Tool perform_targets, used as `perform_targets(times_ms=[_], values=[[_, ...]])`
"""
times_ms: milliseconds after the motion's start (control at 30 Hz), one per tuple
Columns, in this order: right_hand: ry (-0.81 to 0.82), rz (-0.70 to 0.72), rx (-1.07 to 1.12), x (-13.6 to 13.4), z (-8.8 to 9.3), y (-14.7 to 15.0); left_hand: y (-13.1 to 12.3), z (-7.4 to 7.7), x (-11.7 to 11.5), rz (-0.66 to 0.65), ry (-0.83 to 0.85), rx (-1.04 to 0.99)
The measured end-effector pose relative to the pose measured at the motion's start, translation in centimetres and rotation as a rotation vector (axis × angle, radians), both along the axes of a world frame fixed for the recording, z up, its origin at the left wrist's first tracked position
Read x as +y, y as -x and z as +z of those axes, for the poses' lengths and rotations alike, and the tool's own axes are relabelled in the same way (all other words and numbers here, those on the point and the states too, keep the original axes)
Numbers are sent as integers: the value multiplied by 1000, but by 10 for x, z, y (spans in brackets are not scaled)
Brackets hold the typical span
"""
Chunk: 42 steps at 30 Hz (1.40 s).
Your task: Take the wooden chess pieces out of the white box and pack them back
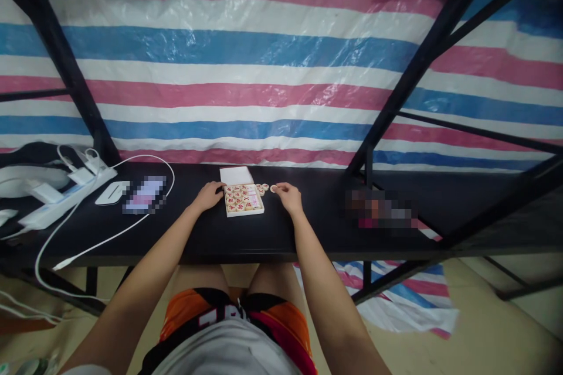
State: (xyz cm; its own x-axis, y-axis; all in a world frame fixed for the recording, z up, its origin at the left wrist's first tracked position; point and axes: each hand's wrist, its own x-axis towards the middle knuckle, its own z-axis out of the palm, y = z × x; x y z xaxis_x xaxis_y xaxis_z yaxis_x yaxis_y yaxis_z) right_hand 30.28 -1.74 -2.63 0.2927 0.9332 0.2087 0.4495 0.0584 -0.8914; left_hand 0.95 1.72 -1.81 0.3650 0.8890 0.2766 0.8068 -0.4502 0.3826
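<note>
A small white box (245, 212) stands on the black desk in front of me, filled with rows of round Chinese chess pieces (240, 200) marked with red characters. Its white lid (236, 175) lies tipped back behind it. At the box's left side, my left hand (209, 197) has its fingers bent against the rear corner. To the right of the box, my right hand (290, 198) pinches one Chinese chess piece (273, 188) between thumb and fingers. Between that hand and the box, a few loose pieces (262, 187) lie on the desk. Part of the box shows a pink-and-white inner surface.
On the left are a white power strip (65, 202), a white cable (103, 237), a white device (112, 193) and a blurred phone-like thing (145, 194). A blurred object (380, 210) lies at right. Black metal posts (396, 94) frame the desk before a striped plastic sheet (246, 94).
</note>
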Motion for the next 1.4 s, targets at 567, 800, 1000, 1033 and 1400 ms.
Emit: perform_targets(times_ms=[567, 800, 1000, 1033, 1400], values=[[154, -5, -677, -2, 1, 13, 1, -1, 2, -1, -4, 36], [-46, 59, -548, -9, 6, 19, 1, -2, 2, -15, -18, 5], [-403, 482, -565, -28, 20, 44, 0, -4, 3, 0, -24, 9], [-425, 517, -593, -31, 21, 47, 0, -4, 3, -3, -25, 10], [-397, 519, -525, -33, 21, 50, 2, -7, 6, -10, -29, -3]])
